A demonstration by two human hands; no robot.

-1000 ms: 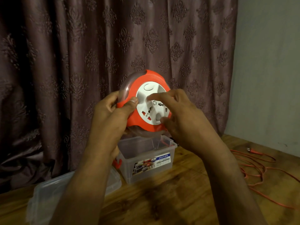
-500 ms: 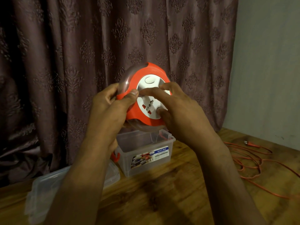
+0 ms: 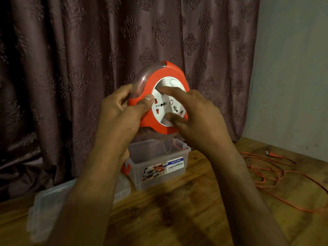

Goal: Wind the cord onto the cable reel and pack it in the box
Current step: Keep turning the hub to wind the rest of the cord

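I hold an orange cable reel with a white socket face and a clear rim upright at chest height, above the box. My left hand grips its left edge, thumb on the orange front. My right hand lies on the white socket disc, index finger and thumb pressed onto it. The orange cord lies in loose loops on the wooden surface at the right, its plug near the wall. A clear plastic box with a "MULTI-BOX" label stands open below the reel.
The box's clear lid lies flat at the lower left on the wooden surface. A dark patterned curtain hangs behind, and a pale wall stands at the right.
The socket disc has turned under my right hand's fingers; the sockets now sit at a different angle. The reel stays held in the same place by my left hand.
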